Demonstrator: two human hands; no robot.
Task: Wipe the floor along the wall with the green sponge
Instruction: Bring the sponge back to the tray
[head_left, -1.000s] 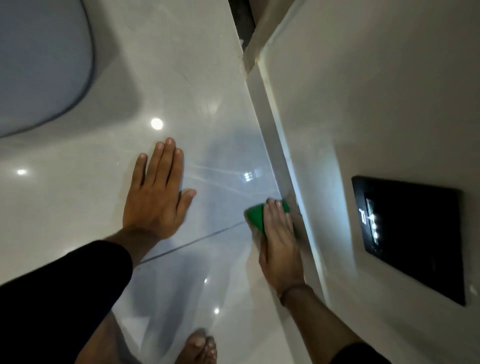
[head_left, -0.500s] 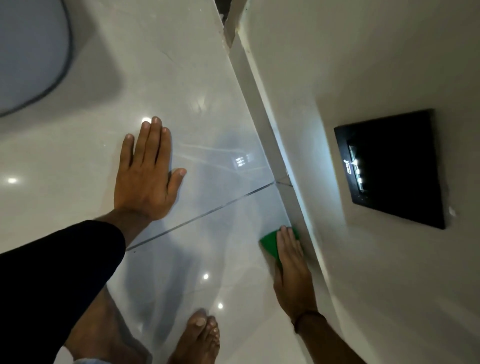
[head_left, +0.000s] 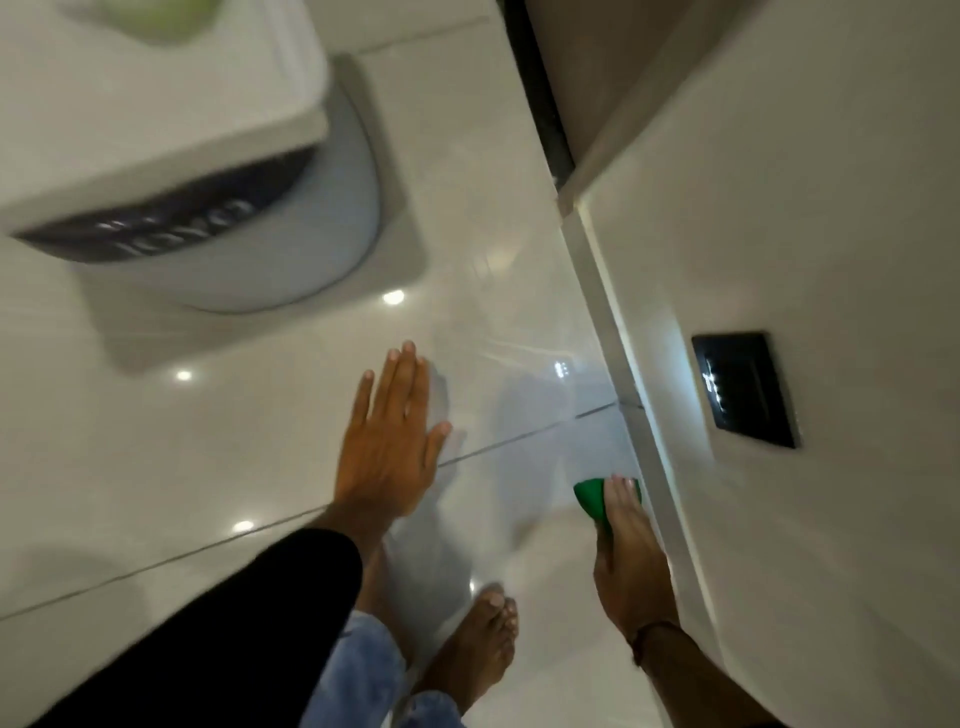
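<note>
The green sponge (head_left: 590, 497) lies flat on the glossy white tile floor (head_left: 291, 467), right against the skirting of the white wall (head_left: 779, 208). My right hand (head_left: 626, 551) presses down on it with straight fingers, so only the sponge's left corner shows. My left hand (head_left: 387, 441) is open with fingers together, lifted slightly above the floor to the left, near a dark grout line (head_left: 519, 436).
A black switch plate (head_left: 745, 389) with small lights is set low in the wall. A white appliance with a dark band (head_left: 156, 156) stands at the upper left. My bare foot (head_left: 475, 654) and a jeans leg are at the bottom. A dark door gap (head_left: 540, 93) is at the top.
My right hand has drawn the sponge back along the skirting, past the grout line toward me. The view has pulled back, and my left hand has lifted off the floor.
</note>
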